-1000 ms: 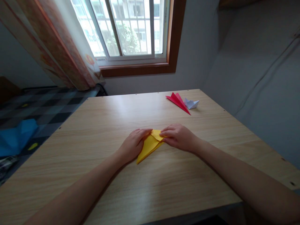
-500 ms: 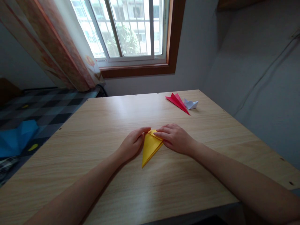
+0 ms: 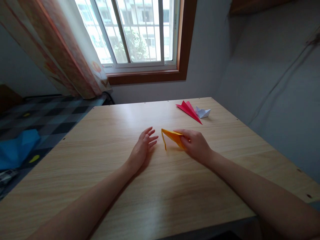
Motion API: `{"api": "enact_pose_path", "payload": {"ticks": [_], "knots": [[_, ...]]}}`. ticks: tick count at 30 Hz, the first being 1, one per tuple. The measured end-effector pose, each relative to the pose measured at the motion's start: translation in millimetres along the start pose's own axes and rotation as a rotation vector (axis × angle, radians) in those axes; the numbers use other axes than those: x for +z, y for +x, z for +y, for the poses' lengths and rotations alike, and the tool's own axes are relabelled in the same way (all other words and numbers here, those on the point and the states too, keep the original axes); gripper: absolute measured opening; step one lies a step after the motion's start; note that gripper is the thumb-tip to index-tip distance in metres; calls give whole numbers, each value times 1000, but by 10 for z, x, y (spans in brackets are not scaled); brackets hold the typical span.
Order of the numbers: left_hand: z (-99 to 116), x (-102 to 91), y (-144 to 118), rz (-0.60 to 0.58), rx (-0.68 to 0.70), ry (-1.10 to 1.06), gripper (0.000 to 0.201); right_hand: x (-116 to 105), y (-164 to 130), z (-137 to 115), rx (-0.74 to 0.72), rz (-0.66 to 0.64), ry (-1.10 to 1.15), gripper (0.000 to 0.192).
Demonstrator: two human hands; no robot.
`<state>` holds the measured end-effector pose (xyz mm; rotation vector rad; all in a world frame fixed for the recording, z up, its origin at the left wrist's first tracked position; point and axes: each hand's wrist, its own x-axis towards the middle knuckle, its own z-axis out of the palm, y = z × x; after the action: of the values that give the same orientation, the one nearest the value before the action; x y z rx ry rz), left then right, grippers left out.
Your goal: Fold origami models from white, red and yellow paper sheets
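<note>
Folding step in hand: right hand point(image 3: 196, 144) pinches the folded yellow paper point(image 3: 172, 137), lifted just above the table point(image 3: 150, 200). Left hand point(image 3: 143, 149) rests open, empty, beside it. Next move likely requires realigning edges before creasing.

wooden table point(image 3: 175, 200), red paper plane point(image 3: 189, 110), white paper boat point(image 3: 203, 112)
</note>
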<state>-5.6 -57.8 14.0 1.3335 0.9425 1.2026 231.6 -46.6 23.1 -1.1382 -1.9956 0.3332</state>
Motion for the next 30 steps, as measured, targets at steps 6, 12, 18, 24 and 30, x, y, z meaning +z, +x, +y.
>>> {"api": "enact_pose_path", "payload": {"ticks": [6,12,18,24,30], "knots": [[75,157,-119,-200,-78,78,63,3,22,-76,42,36,205,33],[110,322,-177,-234,-57,116,61,62,6,-213,0,-34,290,35],[120,391,-164,-200,-51,97,45,146,-27,-305,-40,-44,281,39],[104,342,-161,-115,-77,195,31,187,-35,-312,-46,-41,296,39],[103,322,-155,-33,-50,371,31,190,-35,-292,-2,-15,320,40]]}}
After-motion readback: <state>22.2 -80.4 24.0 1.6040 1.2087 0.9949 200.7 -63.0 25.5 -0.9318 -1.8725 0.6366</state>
